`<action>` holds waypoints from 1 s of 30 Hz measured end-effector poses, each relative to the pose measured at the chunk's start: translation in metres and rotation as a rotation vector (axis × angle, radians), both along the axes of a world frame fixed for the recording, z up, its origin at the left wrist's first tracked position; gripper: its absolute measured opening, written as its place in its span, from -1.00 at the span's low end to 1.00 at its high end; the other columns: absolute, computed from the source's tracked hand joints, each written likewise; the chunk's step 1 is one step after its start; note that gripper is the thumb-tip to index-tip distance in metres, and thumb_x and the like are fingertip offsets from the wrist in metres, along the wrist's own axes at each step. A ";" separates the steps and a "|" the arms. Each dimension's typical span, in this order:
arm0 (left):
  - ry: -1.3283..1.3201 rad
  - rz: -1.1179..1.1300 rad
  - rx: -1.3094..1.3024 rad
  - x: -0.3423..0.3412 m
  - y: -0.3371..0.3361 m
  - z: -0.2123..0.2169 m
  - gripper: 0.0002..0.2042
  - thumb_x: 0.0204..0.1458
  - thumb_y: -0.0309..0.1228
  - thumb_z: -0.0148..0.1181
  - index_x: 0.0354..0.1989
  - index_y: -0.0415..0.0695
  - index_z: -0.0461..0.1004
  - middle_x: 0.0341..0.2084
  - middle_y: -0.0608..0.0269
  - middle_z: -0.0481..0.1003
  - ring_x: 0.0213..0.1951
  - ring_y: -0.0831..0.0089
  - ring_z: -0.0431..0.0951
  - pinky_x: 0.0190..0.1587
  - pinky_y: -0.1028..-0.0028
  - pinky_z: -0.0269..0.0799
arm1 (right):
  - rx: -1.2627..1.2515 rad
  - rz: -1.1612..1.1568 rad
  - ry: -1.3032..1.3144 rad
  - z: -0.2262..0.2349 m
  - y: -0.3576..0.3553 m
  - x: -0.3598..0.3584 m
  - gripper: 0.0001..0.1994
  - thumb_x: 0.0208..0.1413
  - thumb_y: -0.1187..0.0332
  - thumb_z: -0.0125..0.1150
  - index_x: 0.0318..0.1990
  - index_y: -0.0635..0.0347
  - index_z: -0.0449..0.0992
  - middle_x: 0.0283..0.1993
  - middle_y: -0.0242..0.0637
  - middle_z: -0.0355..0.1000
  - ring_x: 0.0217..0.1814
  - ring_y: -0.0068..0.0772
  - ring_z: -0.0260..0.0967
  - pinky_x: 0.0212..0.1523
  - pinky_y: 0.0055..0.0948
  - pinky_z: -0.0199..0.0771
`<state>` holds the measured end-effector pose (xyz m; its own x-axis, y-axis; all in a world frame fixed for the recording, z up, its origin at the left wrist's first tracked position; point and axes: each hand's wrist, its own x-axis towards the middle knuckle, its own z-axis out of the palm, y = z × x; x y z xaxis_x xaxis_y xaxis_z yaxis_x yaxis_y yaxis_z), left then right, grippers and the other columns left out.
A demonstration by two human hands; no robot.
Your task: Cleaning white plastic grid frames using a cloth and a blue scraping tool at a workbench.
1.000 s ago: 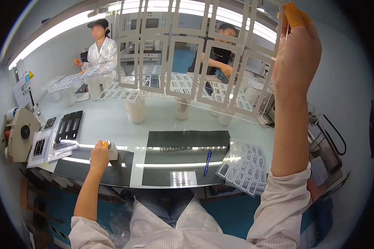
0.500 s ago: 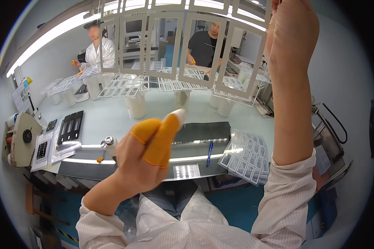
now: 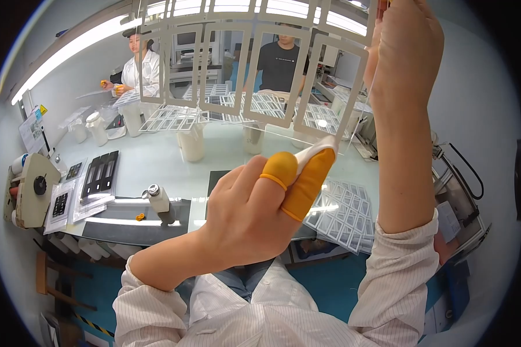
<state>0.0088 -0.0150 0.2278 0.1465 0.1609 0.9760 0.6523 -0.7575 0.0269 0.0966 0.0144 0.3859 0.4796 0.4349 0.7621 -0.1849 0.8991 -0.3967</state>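
Observation:
My right hand [image 3: 408, 55] is raised at the upper right, its fingers closed on the right edge of a clear sheet printed with white rectangular frames [image 3: 272, 118]. The sheet hangs upright in front of me, its top beyond the view. Below its lower right corner is my left hand [image 3: 246, 211], with orange finger cots [image 3: 309, 185] on thumb and finger. Those fingers pinch a folded white cloth [image 3: 317, 151], whose tip lies at the sheet's lower edge; I cannot tell whether it touches.
More framed sheets [image 3: 350, 222] lie stacked at the table's right; others rest on white cylindrical containers [image 3: 191, 144] farther back. A metal-topped bottle [image 3: 158, 199], a loose orange finger cot [image 3: 140, 217] and black panels [image 3: 100, 173] are at left. Two people [image 3: 142, 72] are beyond the table.
My left hand has moved right with the white cloth, up to the sheet's lower right corner, now covering the blue pen. My right hand and the sheet have barely shifted.

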 end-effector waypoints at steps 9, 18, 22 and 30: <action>-0.523 -0.952 -0.721 -0.006 0.009 -0.008 -0.63 -0.10 -0.47 0.18 -0.07 -0.27 0.33 -0.36 0.24 0.41 -0.40 0.57 0.44 -0.39 0.70 0.32 | 0.055 0.090 0.005 -0.003 0.010 0.011 -0.86 -0.03 0.51 -0.15 -0.33 0.29 0.36 -0.49 -0.38 0.20 -0.45 -0.57 0.10 -0.29 -0.64 0.15; -0.687 -1.327 -0.714 0.009 0.028 -0.014 -0.76 -0.07 -0.46 0.18 -0.20 -0.23 0.43 -0.41 0.29 0.49 -0.44 0.68 0.46 -0.38 0.72 0.38 | 0.024 0.150 0.062 -0.011 0.008 0.014 -0.85 0.00 0.49 -0.16 -0.30 0.29 0.34 -0.48 -0.37 0.22 -0.45 -0.61 0.15 -0.33 -0.69 0.21; -0.642 -1.288 -0.654 0.013 0.031 -0.021 -0.81 -0.09 -0.46 0.20 -0.28 -0.23 0.46 -0.42 0.27 0.49 -0.42 0.69 0.46 -0.36 0.73 0.37 | 0.038 0.183 0.059 -0.014 0.011 0.020 -0.88 0.03 0.44 -0.09 -0.31 0.27 0.35 -0.50 -0.41 0.22 -0.49 -0.64 0.14 -0.38 -0.72 0.19; -0.509 -1.314 -0.752 0.003 0.033 -0.016 -0.48 -0.28 -0.48 0.35 -0.07 -0.31 0.32 -0.25 0.19 0.44 -0.26 0.54 0.46 -0.13 0.55 0.38 | -0.021 0.130 0.055 -0.017 0.008 0.019 -0.89 0.06 0.41 -0.05 -0.33 0.24 0.36 -0.54 -0.45 0.19 -0.51 -0.66 0.09 -0.42 -0.74 0.13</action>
<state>0.0120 0.0176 0.2115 0.2638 0.6368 0.7245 -0.6061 -0.4749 0.6380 0.1158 0.0222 0.3689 0.4588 0.5115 0.7266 -0.3214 0.8579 -0.4010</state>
